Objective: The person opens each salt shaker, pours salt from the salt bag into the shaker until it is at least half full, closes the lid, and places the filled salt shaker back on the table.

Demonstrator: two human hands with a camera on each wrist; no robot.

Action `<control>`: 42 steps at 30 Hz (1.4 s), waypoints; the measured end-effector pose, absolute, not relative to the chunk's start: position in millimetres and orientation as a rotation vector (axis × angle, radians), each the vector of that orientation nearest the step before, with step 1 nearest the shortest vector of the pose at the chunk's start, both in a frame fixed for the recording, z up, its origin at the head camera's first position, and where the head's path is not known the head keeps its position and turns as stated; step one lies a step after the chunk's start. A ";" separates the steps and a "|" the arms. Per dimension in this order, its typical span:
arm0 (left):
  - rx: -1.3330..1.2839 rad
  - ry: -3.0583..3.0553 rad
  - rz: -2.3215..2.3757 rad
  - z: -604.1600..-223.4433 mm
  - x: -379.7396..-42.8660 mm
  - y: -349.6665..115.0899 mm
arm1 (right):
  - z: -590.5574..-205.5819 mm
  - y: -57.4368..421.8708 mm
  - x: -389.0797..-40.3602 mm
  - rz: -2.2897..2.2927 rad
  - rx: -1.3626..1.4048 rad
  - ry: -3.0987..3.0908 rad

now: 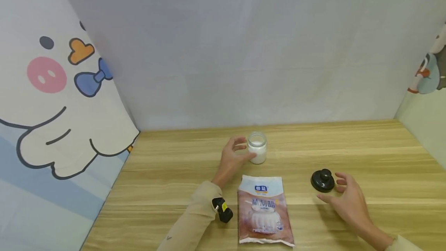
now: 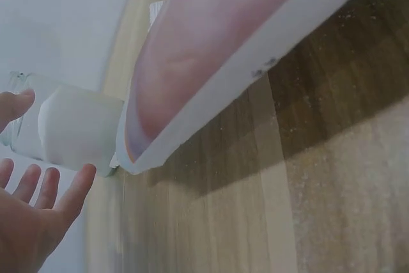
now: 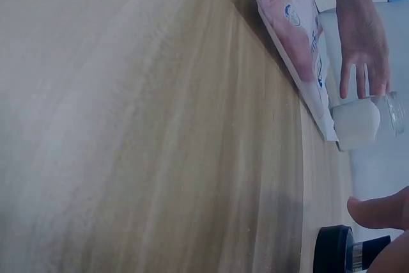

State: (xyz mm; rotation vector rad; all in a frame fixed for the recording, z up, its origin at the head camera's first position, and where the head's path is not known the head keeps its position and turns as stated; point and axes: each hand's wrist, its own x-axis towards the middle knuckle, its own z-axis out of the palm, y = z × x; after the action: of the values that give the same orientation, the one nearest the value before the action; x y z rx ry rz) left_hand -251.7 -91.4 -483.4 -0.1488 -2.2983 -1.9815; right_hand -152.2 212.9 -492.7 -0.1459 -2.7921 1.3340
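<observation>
A glass jar (image 1: 258, 153) partly filled with white salt stands lidless toward the back of the table. Beside it is my left hand (image 1: 232, 160), fingers apart and loosely bent; its thumb reaches across the front of the jar, and whether it touches the glass is unclear. In the left wrist view the palm faces the jar (image 2: 80, 126) with spread fingers. Over on the right, a round black lid (image 1: 322, 181) with a knob lies on the wood. My right hand (image 1: 350, 200) is just right of it, thumb and fingers spread, seemingly without gripping it.
A brown and pale-blue salt bag (image 1: 265, 212) lies flat between my arms, in front of the jar. The wood-grain table (image 1: 174, 158) ends at a pale cloth backdrop (image 1: 258, 69). A cartoon-printed cloth (image 1: 62, 134) hangs at the left. A black device (image 1: 223, 211) sits on my left wrist.
</observation>
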 end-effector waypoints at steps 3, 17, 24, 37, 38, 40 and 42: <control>-0.138 -2.299 -1.984 -483.3 -253.5 -89.6 | -492.3 213.6 -158.7 1.346 -0.109 -2.810; -0.153 -2.362 -1.904 -484.9 -261.7 -82.9 | -493.3 211.1 -181.8 1.280 -0.020 -2.817; -0.162 -2.423 -1.882 -486.0 -265.5 -81.7 | -494.7 211.8 -186.8 1.208 0.032 -2.829; -0.244 -2.508 -1.765 -486.5 -269.8 -85.4 | -481.6 216.7 -188.5 1.254 -0.007 -2.935; -0.252 -2.510 -1.763 -486.2 -270.2 -85.5 | -479.9 217.0 -188.4 1.259 0.001 -2.929; -0.272 -2.512 -1.769 -486.3 -271.1 -85.8 | -475.9 217.5 -188.3 1.275 0.012 -2.916; -0.290 -2.517 -1.775 -486.2 -271.3 -86.4 | -471.7 217.1 -188.5 1.280 0.025 -2.902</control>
State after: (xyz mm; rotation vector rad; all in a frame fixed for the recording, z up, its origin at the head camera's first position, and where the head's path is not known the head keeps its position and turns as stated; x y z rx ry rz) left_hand -271.3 -86.4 -486.2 -0.2905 -2.5167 -1.7753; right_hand -188.5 217.1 -471.7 0.0247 -2.9017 1.2799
